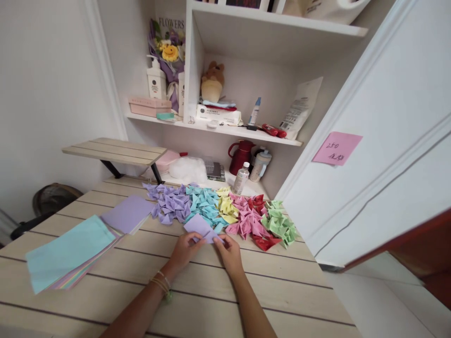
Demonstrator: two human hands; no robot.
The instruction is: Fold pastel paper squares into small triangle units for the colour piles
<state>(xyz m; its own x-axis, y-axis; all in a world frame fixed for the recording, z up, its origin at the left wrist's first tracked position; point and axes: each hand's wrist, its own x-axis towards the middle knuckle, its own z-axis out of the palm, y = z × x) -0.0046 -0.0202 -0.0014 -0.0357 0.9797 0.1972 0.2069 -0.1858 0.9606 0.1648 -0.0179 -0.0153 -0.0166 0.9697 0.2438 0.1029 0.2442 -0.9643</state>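
A lilac paper sheet [201, 227] lies partly folded on the wooden table [197, 291]. My left hand [185, 249] pinches its near left edge and my right hand [230, 253] presses its near right corner. Just behind the sheet runs a row of folded paper pieces: purple ones [169, 202], blue ones [204, 203], yellow ones [227, 206], pink and red ones [250, 218] and green ones [280, 224]. A stack of lilac square sheets [128, 213] and a larger stack topped with light blue paper [70, 251] sit to the left.
A small raised wooden shelf [112, 150] stands at the table's back left. Behind the pieces are a water bottle [241, 178], a red jug [241, 156] and a white shelf unit [218, 126] with bottles and boxes. A white door [380, 178] with a pink note [336, 148] closes the right side.
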